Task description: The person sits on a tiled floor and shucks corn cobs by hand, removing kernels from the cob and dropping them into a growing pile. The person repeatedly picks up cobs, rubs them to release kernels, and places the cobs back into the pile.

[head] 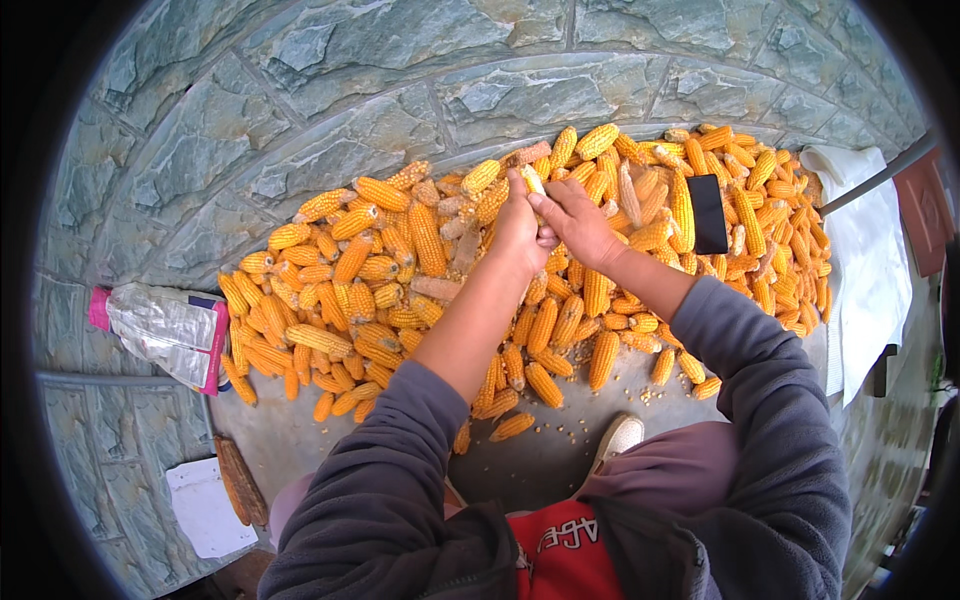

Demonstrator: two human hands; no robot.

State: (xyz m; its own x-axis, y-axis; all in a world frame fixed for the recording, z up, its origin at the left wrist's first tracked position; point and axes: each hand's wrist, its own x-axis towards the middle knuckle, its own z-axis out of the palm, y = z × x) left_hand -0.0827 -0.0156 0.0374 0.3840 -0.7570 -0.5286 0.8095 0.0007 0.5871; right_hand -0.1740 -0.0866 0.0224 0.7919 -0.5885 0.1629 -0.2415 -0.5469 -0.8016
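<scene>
Both my hands meet over a long heap of dried yellow corn cobs [424,240]. My left hand [519,225] is closed around a pale yellow ear of corn [533,180], whose tip sticks up between the hands. The fingers and thumb of my right hand [581,221] press on the same ear from the right side. Most of that ear is hidden by my fingers. Just beyond my left hand lies a bare reddish cob [529,154]. Other stripped cobs, such as a brownish one [436,288], lie among the full ears.
A black smartphone [707,214] rests on the heap to the right. A stone-tiled wall [540,86] rises behind the corn. At left is a silver-and-pink bag [166,334]; at right, a white woven sack [862,277]. Loose kernels dot the concrete floor [555,450] by my shoe [622,437].
</scene>
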